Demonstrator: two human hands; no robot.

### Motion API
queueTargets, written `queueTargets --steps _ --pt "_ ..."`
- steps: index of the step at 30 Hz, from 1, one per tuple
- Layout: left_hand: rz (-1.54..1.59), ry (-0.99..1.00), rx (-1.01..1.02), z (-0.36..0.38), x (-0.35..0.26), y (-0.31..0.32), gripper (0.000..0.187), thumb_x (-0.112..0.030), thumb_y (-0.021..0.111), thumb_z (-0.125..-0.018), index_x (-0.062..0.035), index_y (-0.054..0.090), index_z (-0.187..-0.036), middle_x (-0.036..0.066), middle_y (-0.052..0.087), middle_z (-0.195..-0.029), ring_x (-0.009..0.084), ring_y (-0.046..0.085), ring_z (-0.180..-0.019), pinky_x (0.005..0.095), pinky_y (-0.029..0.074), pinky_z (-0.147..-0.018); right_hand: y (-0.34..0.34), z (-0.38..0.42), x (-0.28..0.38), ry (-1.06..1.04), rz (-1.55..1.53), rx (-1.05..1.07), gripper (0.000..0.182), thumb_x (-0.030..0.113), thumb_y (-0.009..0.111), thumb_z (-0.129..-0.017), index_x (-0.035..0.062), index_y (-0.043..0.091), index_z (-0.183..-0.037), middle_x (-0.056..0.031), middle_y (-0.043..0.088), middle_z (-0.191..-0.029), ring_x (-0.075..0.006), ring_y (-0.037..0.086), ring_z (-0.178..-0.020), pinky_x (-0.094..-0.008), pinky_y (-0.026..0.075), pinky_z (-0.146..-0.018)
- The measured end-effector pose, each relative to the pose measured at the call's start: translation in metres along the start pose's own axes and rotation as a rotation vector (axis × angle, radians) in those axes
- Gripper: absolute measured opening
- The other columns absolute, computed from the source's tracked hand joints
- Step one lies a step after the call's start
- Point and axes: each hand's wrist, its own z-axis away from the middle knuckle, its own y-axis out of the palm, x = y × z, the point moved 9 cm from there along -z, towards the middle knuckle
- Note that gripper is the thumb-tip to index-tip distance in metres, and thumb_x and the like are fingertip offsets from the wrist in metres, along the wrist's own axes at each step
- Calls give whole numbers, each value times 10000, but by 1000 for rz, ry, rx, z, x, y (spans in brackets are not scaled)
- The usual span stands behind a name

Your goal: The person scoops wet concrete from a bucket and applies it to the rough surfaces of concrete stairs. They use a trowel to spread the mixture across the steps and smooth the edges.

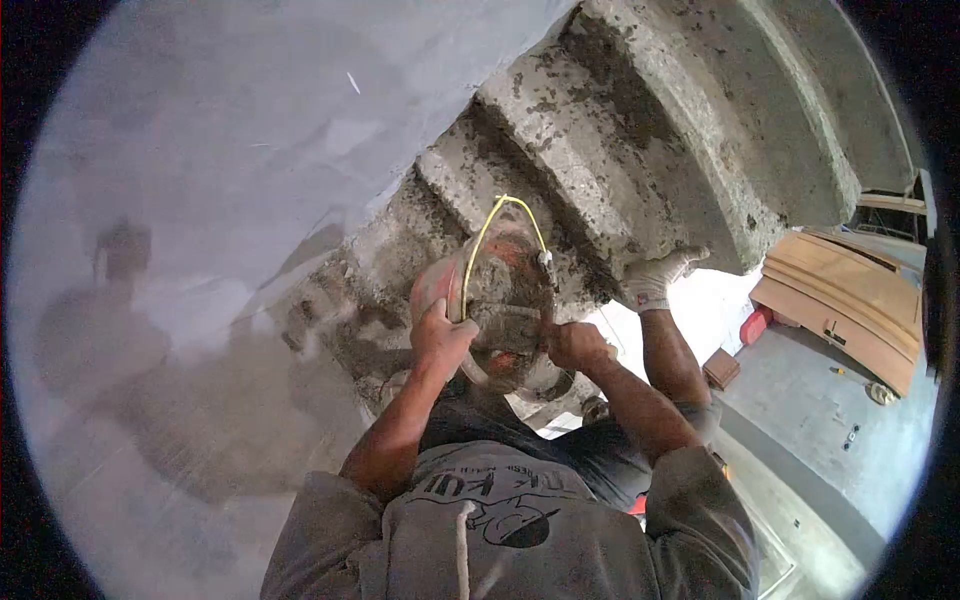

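Note:
A dirty, reddish bucket-like container (510, 290), caked with grey and dark material, is in front of my body over the concrete steps. A thin yellow cord (484, 240) loops over its far side. My left hand (443, 340) is closed on the left edge, thumb on top near the cord's end. My right hand (580, 348) is closed at the right edge, fingers partly hidden. Just right of it, another person's gloved hand (662, 277) reaches towards the steps with its fingers stretched out.
Rough concrete steps (690, 130) rise to the upper right. A smooth grey wall (250, 120) borders them on the left. At the right, lower down, are brown wooden panels (845, 300), a brick-like block (721, 369), a red object (756, 325) and a grey floor (800, 410).

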Motion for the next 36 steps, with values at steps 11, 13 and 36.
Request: queueTargets --steps 11,13,36 --pt "297 -329 -81 14 109 -12 535 -129 677 -674 -8 494 -1162 59 575 -830 196 570 -697 333 488 -622 -82 9 4 -92 -316 -327 283 290 612 -720 88 583 -917 -173 617 -746 -364 609 -732 -452 482 -650" --pt "336 -359 -138 14 144 -11 479 -143 679 -693 4 522 -1121 71 581 -827 225 579 -712 353 503 -662 -89 -12 9 -131 -324 -169 361 268 631 -704 51 590 -989 -197 625 -787 -345 621 -742 -438 490 -682" --pt "593 -286 -43 1 76 18 559 -110 647 -715 -27 434 -1225 132 586 -907 191 577 -601 335 486 -518 -95 46 -102 157 -581 -397 389 275 703 -709 15 586 -974 -222 616 -822 -303 623 -764 -420 520 -616"
